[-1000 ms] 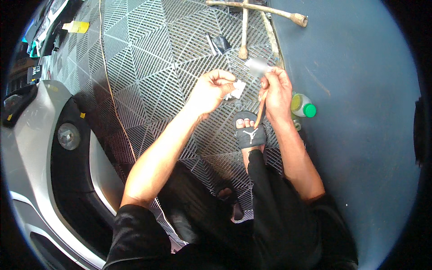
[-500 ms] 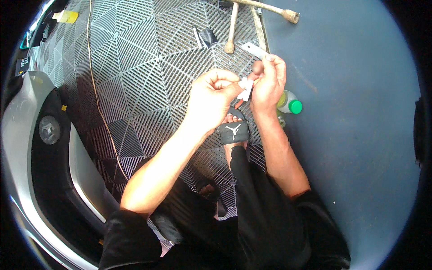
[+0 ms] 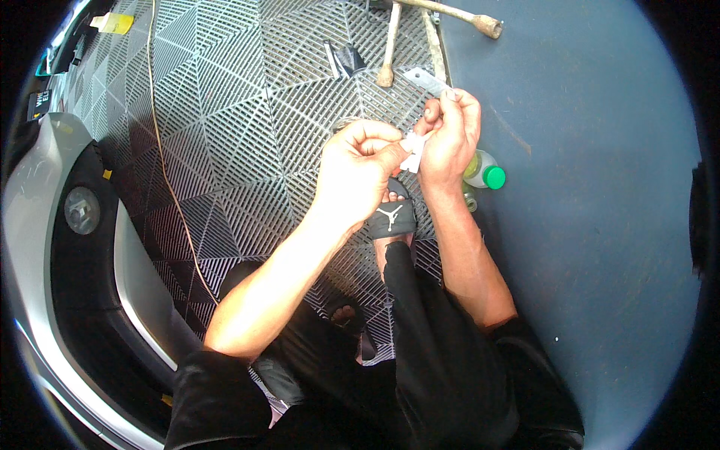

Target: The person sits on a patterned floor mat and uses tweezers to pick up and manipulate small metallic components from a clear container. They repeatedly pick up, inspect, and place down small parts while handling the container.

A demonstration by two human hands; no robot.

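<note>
Ahead of my knees, my two hands are close together above the floor. My left hand (image 3: pixel 356 161) is closed, its thumb and fingertips pinching a small white piece (image 3: pixel 411 159) whose exact kind I cannot make out. The far side of that piece meets the curled fingers of my right hand (image 3: pixel 448 139). My right thumb and forefinger grip a flat silver blade (image 3: pixel 425 81) with a hole near its end, pointing up and left. A bit of something orange-red (image 3: pixel 395 172) shows under the white piece, mostly hidden.
A rusty lug wrench (image 3: pixel 388 46) and a black scrap (image 3: pixel 346 60) lie ahead on the slatted floor tiles (image 3: pixel 232 127). A green-capped bottle (image 3: pixel 481 169) stands beside my right wrist. A cable (image 3: pixel 163 165) crosses the left side, near a silver car bumper (image 3: pixel 22 195).
The white piece has turned and sits slightly lower between my hands. My right fingers have curled in closer, and the orange-red thing is more hidden. The blade remains gripped.
</note>
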